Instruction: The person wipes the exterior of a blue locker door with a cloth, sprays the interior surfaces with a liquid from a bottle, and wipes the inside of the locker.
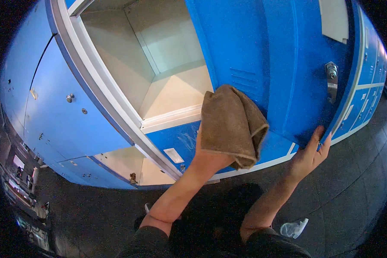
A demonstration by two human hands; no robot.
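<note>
A brown cloth (233, 124) covers most of the left hand (207, 155), so I cannot tell how its fingers are. The cloth is in front of the open blue metal locker door (281, 64). The right hand (308, 158) pinches the door's near right corner. An open cream locker space (174, 92) is left of the door.

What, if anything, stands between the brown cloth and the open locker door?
Nothing visible does: the brown cloth over the left hand overlaps the blue locker door in view; contact is unclear. The right hand grips the door's lower corner, farther right.
</note>
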